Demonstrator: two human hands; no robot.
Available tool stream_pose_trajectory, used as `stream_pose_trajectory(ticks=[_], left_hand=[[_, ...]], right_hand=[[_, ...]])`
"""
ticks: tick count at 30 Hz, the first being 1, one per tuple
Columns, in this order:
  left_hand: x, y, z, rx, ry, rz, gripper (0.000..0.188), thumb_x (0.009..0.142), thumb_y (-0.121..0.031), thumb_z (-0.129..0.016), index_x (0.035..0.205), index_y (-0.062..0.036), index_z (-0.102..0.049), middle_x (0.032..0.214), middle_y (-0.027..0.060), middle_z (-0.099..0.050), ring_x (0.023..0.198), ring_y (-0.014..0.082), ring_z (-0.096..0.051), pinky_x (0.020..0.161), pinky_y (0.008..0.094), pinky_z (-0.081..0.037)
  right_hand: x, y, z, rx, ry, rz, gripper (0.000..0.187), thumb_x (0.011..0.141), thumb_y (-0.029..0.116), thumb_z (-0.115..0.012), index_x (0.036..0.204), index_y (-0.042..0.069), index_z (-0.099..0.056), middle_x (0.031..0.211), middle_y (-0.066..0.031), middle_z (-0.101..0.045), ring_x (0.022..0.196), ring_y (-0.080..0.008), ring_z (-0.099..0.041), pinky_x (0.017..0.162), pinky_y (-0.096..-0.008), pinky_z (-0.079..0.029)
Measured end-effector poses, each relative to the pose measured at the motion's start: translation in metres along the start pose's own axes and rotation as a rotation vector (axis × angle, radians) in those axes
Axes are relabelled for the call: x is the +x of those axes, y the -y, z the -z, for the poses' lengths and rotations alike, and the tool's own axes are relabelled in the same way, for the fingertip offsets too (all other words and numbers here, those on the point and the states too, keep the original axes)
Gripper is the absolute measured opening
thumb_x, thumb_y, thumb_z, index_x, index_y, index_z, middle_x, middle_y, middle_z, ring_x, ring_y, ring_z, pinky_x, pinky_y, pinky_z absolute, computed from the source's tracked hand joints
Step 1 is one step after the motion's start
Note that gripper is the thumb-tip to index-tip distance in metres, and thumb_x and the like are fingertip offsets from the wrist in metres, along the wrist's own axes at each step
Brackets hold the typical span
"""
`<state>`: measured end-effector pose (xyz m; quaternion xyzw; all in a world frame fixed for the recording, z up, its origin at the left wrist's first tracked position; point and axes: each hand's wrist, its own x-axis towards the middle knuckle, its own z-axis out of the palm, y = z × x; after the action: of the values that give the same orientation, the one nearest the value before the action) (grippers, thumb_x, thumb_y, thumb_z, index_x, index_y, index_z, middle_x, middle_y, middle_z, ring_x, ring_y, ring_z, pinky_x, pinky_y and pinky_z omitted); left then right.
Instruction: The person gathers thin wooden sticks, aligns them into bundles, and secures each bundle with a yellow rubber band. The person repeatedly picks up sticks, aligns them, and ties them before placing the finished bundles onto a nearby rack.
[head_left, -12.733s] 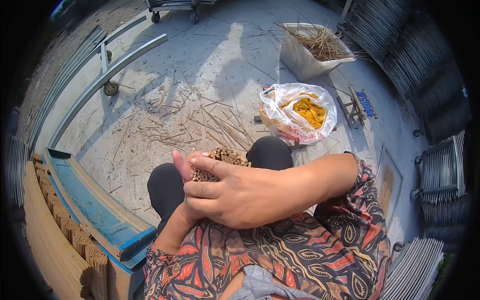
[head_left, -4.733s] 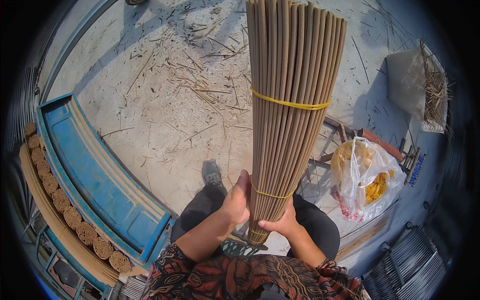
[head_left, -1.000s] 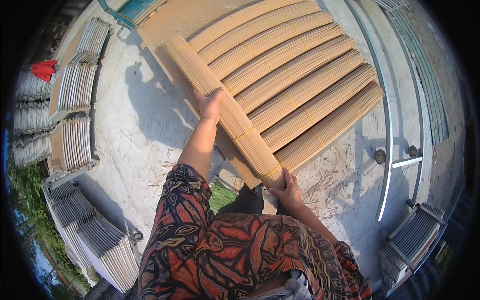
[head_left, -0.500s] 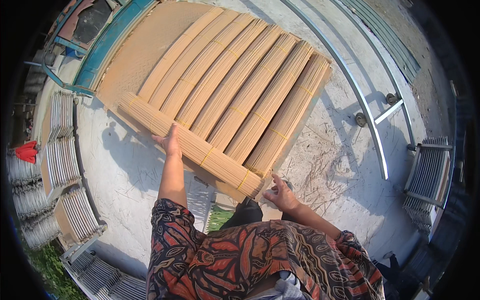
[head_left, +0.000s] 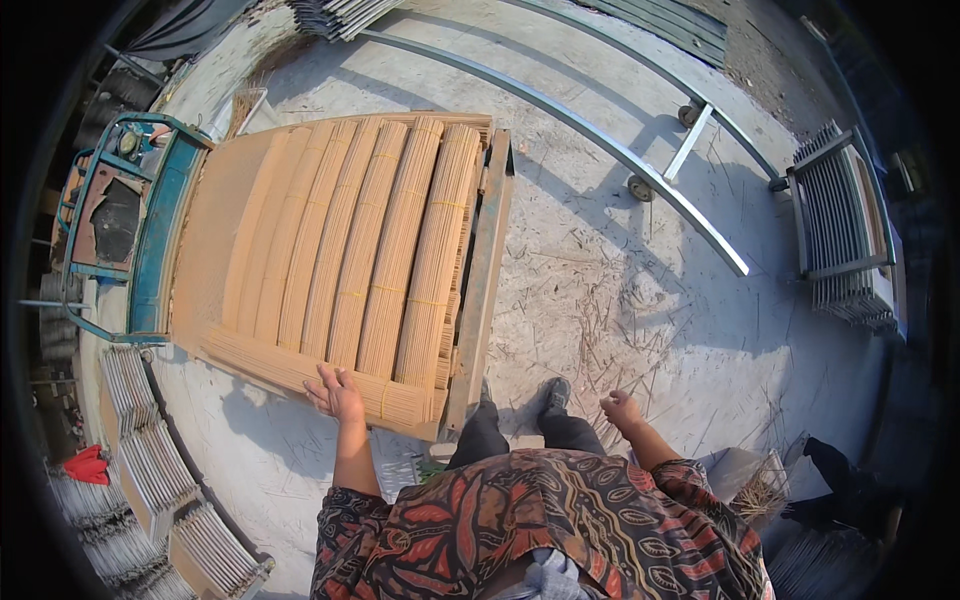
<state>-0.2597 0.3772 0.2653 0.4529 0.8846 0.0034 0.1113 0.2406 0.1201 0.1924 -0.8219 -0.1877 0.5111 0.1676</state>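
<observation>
Long bundles of thin tan sticks (head_left: 352,255), tied with yellow bands, lie side by side on the flat bed of a teal-framed cart (head_left: 184,237). Across their near ends runs another bundle of sticks (head_left: 290,368). My left hand (head_left: 338,394) rests on this crosswise bundle near its right part, palm down with fingers spread, gripping nothing. Off to the right of the cart, my right hand (head_left: 623,411) hangs over the floor, fingers curled in loosely, and nothing shows in it.
A metal rail frame on wheels (head_left: 640,188) lies beyond the cart to the right. Racks of grey rods stand at the far right (head_left: 846,225) and along the left (head_left: 158,462). Loose sticks litter the concrete floor (head_left: 600,300). A red cloth (head_left: 87,465) lies at left.
My view has swung right, so the cart appears farther left. My right hand has moved away from the bundle's end, its fingers now curled. My left hand stays on the crosswise bundle, nearer its right end.
</observation>
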Motion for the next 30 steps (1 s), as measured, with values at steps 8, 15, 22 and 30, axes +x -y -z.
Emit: stream_pose_trajectory(ticks=[8,15,22,30], left_hand=[[-0.061,-0.121,0.008,0.173,0.049,0.009,0.07,0.082,-0.046,-0.049,0.144,-0.0247,-0.023,0.151,0.0176,-0.002,0.137,0.0416,0.002,0.105,0.0599,-0.013],[-0.167,-0.307,-0.05,-0.086,0.433,-0.342,0.078,0.078,-0.028,-0.059,0.145,-0.0192,-0.021,0.15,0.0211,0.003,0.137,0.0434,-0.002,0.107,0.0495,-0.02],[-0.228,-0.457,-0.083,-0.213,0.633,-0.606,0.081,0.075,-0.02,-0.059,0.145,-0.0108,-0.02,0.148,0.0228,-0.003,0.135,0.034,-0.021,0.102,0.0404,-0.03],[-0.319,-0.633,-0.223,-0.174,0.835,-0.942,0.069,0.071,-0.018,-0.059,0.133,0.0026,-0.039,0.131,0.0249,-0.043,0.107,0.0312,-0.055,0.088,0.0369,-0.044]], right_hand=[[-0.044,-0.128,0.107,0.647,-0.222,-0.29,0.048,0.08,0.011,-0.063,0.121,-0.005,-0.045,0.078,-0.012,-0.058,0.062,-0.0183,-0.057,0.05,-0.0301,-0.047],[-0.075,-0.192,0.145,1.055,-0.503,-0.389,0.062,0.079,0.008,-0.061,0.133,0.002,-0.031,0.075,-0.0103,-0.055,0.059,-0.017,-0.054,0.047,-0.0299,-0.046],[-0.105,-0.235,0.192,1.445,-1.212,-0.4,0.095,0.079,0.004,-0.06,0.144,0.015,0.009,0.081,-0.0093,-0.054,0.054,-0.0139,-0.051,0.043,-0.0254,-0.042],[-0.172,-0.281,0.217,1.816,-1.184,-0.508,0.055,0.081,0.011,-0.056,0.133,0.011,-0.036,0.074,-0.0062,-0.051,0.059,-0.0184,-0.054,0.05,-0.0307,-0.049]])
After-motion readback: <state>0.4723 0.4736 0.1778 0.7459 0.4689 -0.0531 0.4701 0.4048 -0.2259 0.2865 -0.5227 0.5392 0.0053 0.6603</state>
